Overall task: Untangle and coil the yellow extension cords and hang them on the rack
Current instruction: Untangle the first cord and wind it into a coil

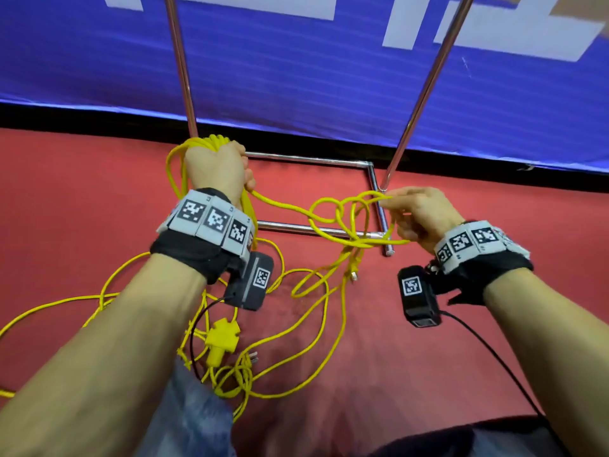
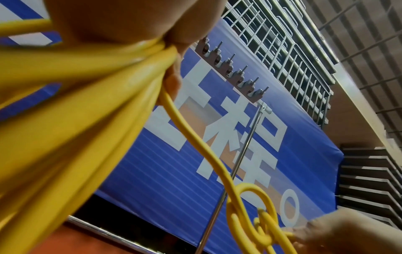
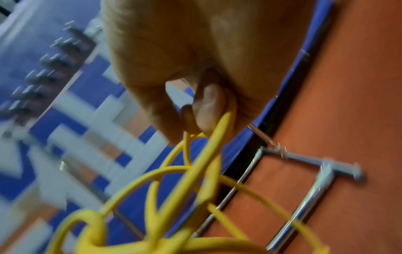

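Forearms nearest the lens, both wearing black wrist straps with grey tag bands and a small black camera box under each wrist. Landmark for all positions: the rack [image 1: 375, 196], a chrome tube frame whose base bars lie on the red floor [image 1: 461, 341] and whose two uprights rise against a blue banner [image 1: 296, 77].

Left hand [image 1: 216, 166]: fist closed round a bundle of gathered loops of the yellow extension cord [image 1: 280, 202], held in the air just beside the rack's left upright. Left wrist view confirms several strands pinched together under the curled fingers [image 2: 174, 80]. The loops hang down past the left wrist.

One strand runs from that fist across the rack's base to a loose knot [image 1: 339, 214] suspended over the base's near bar.

Right hand [image 1: 418, 216]: at the rack's near right corner, thumb and fingertips pinching a loop of the knot; a further strand passes under the curled lower fingers. Right wrist view is motion-blurred but shows cord held between the fingertips [image 3: 206, 110].

Slack cord lies in tangled loops on the floor on the near side of the rack. A yellow multi-outlet socket [image 1: 221, 338] and a pronged plug [image 1: 252, 357] rest in that tangle. A small connector end [image 1: 353, 273] dangles below the knot.

At the rack's top, a row of metal hooks [image 2: 234, 72] is seen in the left wrist view.
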`<state>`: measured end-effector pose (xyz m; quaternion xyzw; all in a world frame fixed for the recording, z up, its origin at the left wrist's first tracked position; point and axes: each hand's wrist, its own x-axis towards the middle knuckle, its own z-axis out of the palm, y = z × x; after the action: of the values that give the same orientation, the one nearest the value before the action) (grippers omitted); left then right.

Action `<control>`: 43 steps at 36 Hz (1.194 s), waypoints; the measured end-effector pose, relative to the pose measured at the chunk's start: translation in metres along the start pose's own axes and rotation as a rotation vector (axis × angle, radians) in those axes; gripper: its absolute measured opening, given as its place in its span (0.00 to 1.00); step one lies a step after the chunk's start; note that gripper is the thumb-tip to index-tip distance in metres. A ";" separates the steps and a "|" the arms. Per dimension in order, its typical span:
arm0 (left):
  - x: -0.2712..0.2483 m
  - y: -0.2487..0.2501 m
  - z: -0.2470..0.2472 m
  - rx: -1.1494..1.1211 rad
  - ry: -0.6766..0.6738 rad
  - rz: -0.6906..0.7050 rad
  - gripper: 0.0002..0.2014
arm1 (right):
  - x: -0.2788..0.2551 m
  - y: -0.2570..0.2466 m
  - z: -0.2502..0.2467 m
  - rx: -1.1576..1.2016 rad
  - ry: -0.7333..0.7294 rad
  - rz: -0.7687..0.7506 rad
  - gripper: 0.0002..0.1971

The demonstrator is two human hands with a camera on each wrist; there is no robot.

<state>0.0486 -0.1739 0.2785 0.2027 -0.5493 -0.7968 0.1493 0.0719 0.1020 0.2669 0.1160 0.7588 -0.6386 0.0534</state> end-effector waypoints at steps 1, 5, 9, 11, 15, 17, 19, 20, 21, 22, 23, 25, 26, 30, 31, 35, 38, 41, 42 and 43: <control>0.004 0.000 -0.003 0.011 0.000 -0.015 0.16 | 0.000 0.001 -0.002 -0.097 -0.023 -0.028 0.03; 0.015 0.001 -0.013 0.054 0.004 -0.050 0.14 | 0.000 0.002 -0.008 -0.328 -0.032 -0.114 0.13; 0.010 0.000 -0.013 0.065 0.005 -0.009 0.12 | -0.004 -0.006 -0.007 -0.294 -0.055 -0.145 0.12; 0.004 0.002 -0.010 0.026 -0.015 -0.011 0.14 | 0.001 -0.002 -0.009 -0.306 0.046 -0.147 0.13; -0.012 0.011 -0.004 -0.155 -0.131 -0.096 0.15 | 0.003 0.010 -0.001 -0.298 0.162 -0.097 0.09; -0.020 0.013 0.000 -0.273 -0.207 -0.171 0.15 | -0.003 0.011 0.013 0.104 0.028 -0.015 0.13; -0.027 0.015 0.004 -0.375 -0.246 -0.220 0.16 | -0.010 0.011 0.030 0.383 -0.143 0.045 0.20; -0.030 0.015 0.007 -0.413 -0.263 -0.235 0.17 | -0.013 0.012 0.039 0.396 -0.209 0.043 0.20; -0.033 0.015 0.009 -0.439 -0.282 -0.249 0.18 | -0.015 0.012 0.046 0.349 -0.255 0.029 0.21; -0.036 0.015 0.012 -0.458 -0.303 -0.262 0.20 | -0.014 0.017 0.053 0.257 -0.269 0.024 0.25; -0.038 0.014 0.015 -0.470 -0.321 -0.270 0.23 | -0.010 0.023 0.057 0.102 -0.255 0.010 0.32; -0.043 0.014 0.021 -0.496 -0.342 -0.282 0.24 | -0.006 0.034 0.065 -0.339 -0.185 -0.016 0.35; -0.045 0.015 0.022 -0.515 -0.343 -0.285 0.22 | -0.003 0.043 0.070 -0.562 -0.086 -0.036 0.30; -0.046 0.018 0.027 -0.574 -0.303 -0.265 0.17 | -0.012 0.063 0.092 -0.899 -0.021 0.003 0.17; -0.046 0.019 0.029 -0.592 -0.292 -0.260 0.17 | -0.015 0.068 0.098 -0.917 -0.110 0.051 0.17; -0.044 0.023 0.034 -0.716 -0.298 -0.281 0.15 | -0.012 0.084 0.112 -0.897 -0.287 0.099 0.17; -0.045 0.026 0.036 -0.766 -0.286 -0.269 0.15 | -0.009 0.079 0.114 -0.571 -0.222 0.081 0.17; -0.045 0.030 0.034 -0.791 -0.275 -0.239 0.16 | -0.006 0.069 0.113 -0.253 -0.081 0.062 0.18; -0.045 0.032 0.034 -0.802 -0.270 -0.228 0.16 | -0.005 0.067 0.112 -0.179 -0.085 0.047 0.15; -0.044 0.034 0.033 -0.811 -0.265 -0.218 0.16 | -0.005 0.065 0.110 -0.147 -0.096 0.042 0.12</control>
<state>0.0715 -0.1391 0.3276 0.0805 -0.1820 -0.9781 0.0602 0.0856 0.0036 0.1863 0.0972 0.7975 -0.5849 0.1115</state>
